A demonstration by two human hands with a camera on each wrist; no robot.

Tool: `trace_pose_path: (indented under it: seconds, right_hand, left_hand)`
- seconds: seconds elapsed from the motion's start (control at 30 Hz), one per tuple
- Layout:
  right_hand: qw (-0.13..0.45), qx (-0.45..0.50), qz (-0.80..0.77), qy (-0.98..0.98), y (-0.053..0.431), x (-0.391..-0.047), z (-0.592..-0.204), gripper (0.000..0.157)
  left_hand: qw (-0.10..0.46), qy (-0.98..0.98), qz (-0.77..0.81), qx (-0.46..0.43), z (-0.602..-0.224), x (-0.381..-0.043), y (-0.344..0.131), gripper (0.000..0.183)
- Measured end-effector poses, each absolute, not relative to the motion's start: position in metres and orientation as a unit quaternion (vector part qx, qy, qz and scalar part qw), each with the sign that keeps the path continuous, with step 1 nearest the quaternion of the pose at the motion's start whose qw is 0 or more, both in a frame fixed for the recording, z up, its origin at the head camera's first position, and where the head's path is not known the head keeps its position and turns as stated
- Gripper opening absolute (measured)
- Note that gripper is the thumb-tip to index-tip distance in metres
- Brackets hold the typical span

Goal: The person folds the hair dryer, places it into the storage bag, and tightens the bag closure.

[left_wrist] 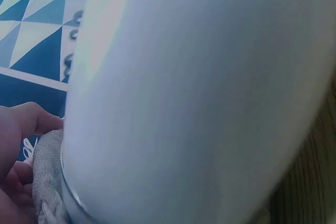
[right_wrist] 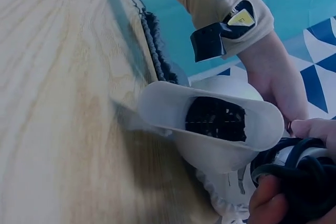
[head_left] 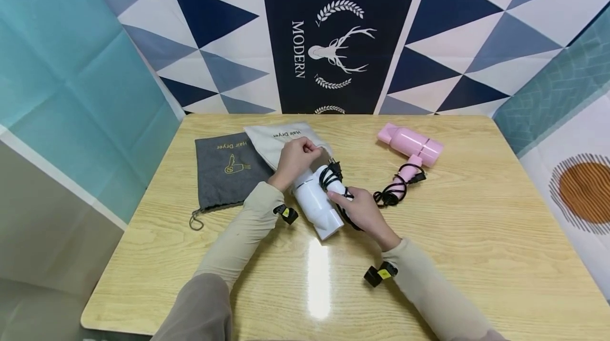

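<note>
Currently, the right hand (head_left: 363,209) grips the handle (head_left: 336,187) and black cord (right_wrist: 304,182) of the white hair dryer (head_left: 313,202); the left hand (head_left: 296,160) pinches the light grey pouch (head_left: 268,138). The white hair dryer sits at the pouch's mouth, nozzle (head_left: 330,225) toward the person.

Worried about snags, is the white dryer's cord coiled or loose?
Mostly coiled: the black cord shows in bunched loops at the white handle, by the right hand.

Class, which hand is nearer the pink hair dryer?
Right. The right hand holds the white hair dryer, just left of the pink hair dryer; the left hand pinches the pale bag, farther left.
</note>
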State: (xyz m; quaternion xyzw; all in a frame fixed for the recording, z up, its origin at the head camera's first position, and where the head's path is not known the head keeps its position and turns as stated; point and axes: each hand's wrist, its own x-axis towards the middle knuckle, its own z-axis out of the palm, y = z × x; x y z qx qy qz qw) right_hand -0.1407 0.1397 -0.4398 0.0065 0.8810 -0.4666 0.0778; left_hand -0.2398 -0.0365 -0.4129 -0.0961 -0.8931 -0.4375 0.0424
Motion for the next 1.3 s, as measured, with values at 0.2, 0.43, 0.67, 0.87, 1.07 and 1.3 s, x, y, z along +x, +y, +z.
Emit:
trace_pose_path:
  seconds: [0.2, 0.43, 0.67, 0.87, 1.07, 1.3]
  right_hand:
    - [0.066, -0.025, -0.425, 0.902, 0.135, -0.143, -0.437, 0.038]
    - [0.066, -0.059, -0.386, 0.918, 0.128, -0.147, -0.433, 0.041]
    - [0.069, -0.084, -0.356, 0.928, 0.121, -0.152, -0.430, 0.044]
    - [0.068, -0.087, -0.349, 0.931, 0.118, -0.156, -0.426, 0.044]
    - [0.097, -0.063, -0.398, 0.910, 0.120, -0.161, -0.428, 0.046]
    - [0.132, 0.017, -0.485, 0.864, 0.125, -0.165, -0.438, 0.043]
  left_hand:
    - [0.042, -0.893, -0.437, -0.100, -0.412, -0.240, -0.033, 0.020]
    - [0.028, -0.885, -0.451, -0.111, -0.412, -0.236, -0.030, 0.021]
    - [0.056, -0.895, -0.417, -0.145, -0.407, -0.232, -0.031, 0.019]
    - [0.097, -0.909, -0.352, -0.203, -0.403, -0.230, -0.035, 0.018]
    - [0.115, -0.909, -0.340, -0.212, -0.403, -0.223, -0.042, 0.019]
    - [0.150, -0.897, -0.357, -0.213, -0.405, -0.221, -0.047, 0.021]
